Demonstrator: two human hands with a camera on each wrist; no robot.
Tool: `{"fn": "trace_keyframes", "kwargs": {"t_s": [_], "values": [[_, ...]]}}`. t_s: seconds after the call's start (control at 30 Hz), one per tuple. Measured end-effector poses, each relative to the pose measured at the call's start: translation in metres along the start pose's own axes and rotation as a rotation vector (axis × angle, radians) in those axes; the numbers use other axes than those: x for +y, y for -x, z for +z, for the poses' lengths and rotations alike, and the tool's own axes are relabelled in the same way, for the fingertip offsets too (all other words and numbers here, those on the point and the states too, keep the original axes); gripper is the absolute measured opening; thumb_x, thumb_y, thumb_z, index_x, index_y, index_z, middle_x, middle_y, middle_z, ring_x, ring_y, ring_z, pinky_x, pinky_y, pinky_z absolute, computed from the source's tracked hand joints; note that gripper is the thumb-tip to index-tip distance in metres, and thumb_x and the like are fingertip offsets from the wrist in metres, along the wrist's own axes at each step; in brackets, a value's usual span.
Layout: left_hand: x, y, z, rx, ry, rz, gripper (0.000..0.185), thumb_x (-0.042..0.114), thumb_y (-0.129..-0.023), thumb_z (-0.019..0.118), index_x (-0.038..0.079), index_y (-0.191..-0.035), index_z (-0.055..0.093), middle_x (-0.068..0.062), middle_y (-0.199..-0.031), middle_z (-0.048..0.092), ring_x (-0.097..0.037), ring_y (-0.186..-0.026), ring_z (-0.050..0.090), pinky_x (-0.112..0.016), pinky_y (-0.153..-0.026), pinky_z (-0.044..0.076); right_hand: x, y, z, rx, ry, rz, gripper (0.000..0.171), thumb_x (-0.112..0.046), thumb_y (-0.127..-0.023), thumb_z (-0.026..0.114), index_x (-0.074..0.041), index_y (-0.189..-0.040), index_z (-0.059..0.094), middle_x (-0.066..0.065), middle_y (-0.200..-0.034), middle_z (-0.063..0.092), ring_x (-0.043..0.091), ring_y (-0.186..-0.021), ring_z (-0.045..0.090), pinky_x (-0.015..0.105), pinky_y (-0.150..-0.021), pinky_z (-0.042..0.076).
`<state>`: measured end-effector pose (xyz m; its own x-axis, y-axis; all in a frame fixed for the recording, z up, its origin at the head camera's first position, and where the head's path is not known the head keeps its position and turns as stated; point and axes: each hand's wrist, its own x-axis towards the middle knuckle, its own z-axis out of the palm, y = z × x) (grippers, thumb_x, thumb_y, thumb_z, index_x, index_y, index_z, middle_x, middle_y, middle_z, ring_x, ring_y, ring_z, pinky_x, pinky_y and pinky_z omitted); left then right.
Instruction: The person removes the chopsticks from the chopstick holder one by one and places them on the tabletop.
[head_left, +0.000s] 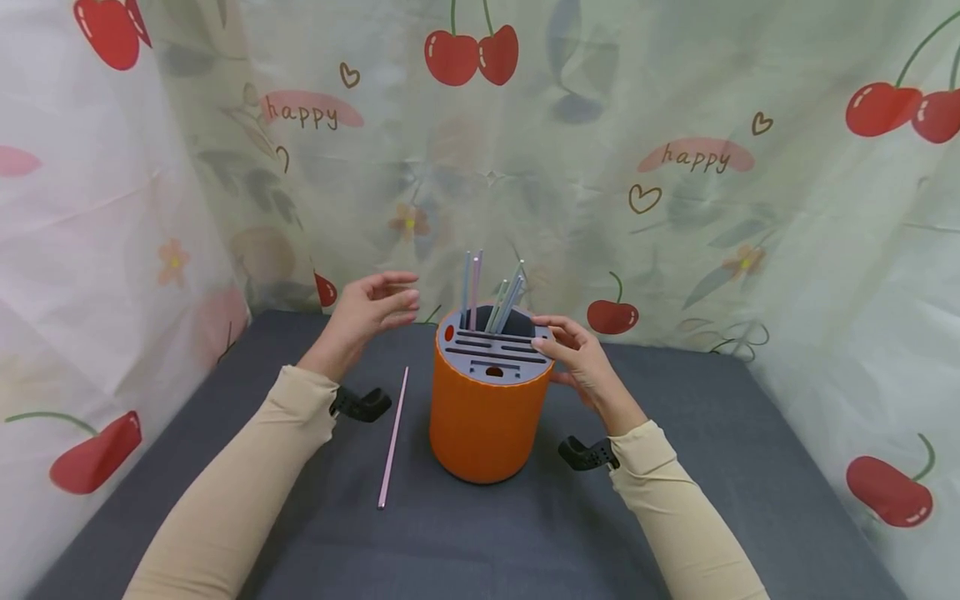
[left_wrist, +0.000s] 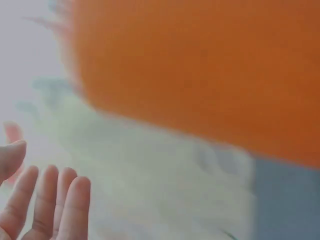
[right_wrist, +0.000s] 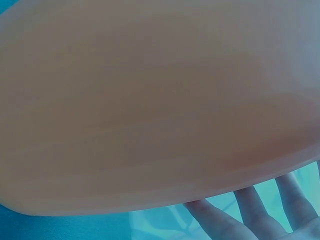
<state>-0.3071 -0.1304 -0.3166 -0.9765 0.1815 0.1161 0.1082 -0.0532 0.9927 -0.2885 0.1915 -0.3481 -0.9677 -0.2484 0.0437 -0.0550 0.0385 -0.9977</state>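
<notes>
The right hand grips the orange holder by its upper right edge, thumb on top; the holder stands upright on the dark table, 1 pink stick lying beside it; the left hand's fingers reach out loosely, thumb apart

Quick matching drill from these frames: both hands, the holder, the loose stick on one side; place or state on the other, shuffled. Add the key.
1. left hand
2. right hand
3. orange holder
4. loose pink stick

A. lying on the dark table
B. at the holder's rim
C. standing upright, thin sticks in its top
D. raised, holding nothing

Pairs: 1-D, 2-B, 3-C, 4-A
</notes>
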Motion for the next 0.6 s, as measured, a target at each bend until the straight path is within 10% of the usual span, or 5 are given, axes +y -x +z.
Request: {"fn": "trace_keyframes", "kwargs": {"t_s": [0.2,0.6], "values": [[0.043,0.012,0.027,-0.112,-0.018,0.182,0.04,0.017,-0.088,0.073,0.009,-0.126,0.062,-0.006,-0.112,0.064,-0.018,-0.103,0.066,-0.033,-0.091,0.055,0.0,0.0,0.0,-0.002,-0.005,0.006,0.036,-0.023,-0.093,0.065,-0.022,-0.128,0.056,0.01,-0.145,0.042,0.026,-0.118,0.05,0.052,-0.092,0.053],[0.027,0.006,0.056,-0.182,-0.175,0.146,0.028,0.011,-0.088,0.071,0.003,-0.115,0.064,-0.002,-0.101,0.069,-0.018,-0.09,0.065,-0.032,-0.076,0.053,-0.001,0.0,0.0,0.001,-0.008,0.015,0.033,-0.024,-0.093,0.065,-0.025,-0.125,0.057,0.01,-0.144,0.043,0.026,-0.119,0.05,0.053,-0.093,0.052]]}}
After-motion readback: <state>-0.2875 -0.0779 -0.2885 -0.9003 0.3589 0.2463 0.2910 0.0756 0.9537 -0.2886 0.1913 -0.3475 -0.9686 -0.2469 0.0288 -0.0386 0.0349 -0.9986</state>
